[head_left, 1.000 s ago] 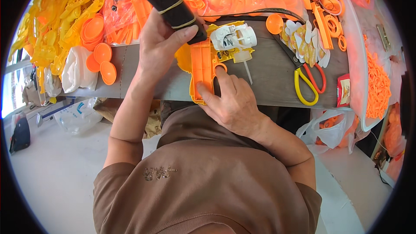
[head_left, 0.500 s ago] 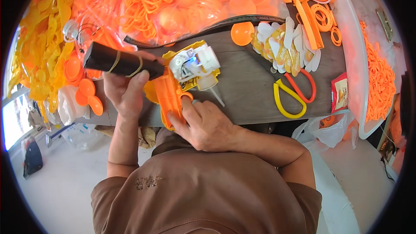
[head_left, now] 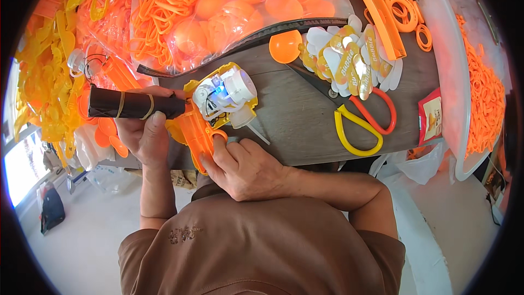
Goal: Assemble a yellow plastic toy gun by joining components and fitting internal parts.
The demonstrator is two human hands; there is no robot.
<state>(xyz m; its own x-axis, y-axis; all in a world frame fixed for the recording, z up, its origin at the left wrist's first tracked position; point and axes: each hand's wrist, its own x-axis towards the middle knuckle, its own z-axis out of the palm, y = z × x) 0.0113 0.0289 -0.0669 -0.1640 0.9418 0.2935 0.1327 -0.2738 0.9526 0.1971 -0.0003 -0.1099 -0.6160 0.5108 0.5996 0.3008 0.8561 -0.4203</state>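
My left hand (head_left: 146,141) is wrapped round a black cylinder (head_left: 106,102) with two tan rubber bands about it. The cylinder's right end meets the top of the orange handle (head_left: 197,131) of a half-open toy bubble gun; whether it is pressed in cannot be made out. My right hand (head_left: 248,168) grips that handle from the right, index finger at the orange trigger ring (head_left: 218,133). Beyond the handle, a white mechanism (head_left: 232,90) with a glowing blue light sits in the yellow shell (head_left: 231,68). A thin pale tube (head_left: 258,134) sticks out from it.
Scissors (head_left: 357,136) with red and yellow handles lie to the right. Behind them are a heap of label pieces (head_left: 349,57), an orange cup (head_left: 285,47) and bags of orange parts (head_left: 240,8). Yellow parts (head_left: 46,93) hang far left; a bin of small orange rings (head_left: 483,98) stands right.
The black cylinder has swung from a slant to nearly level, still in my left hand. My right hand keeps its grip on the handle. The whole view has shifted a little.
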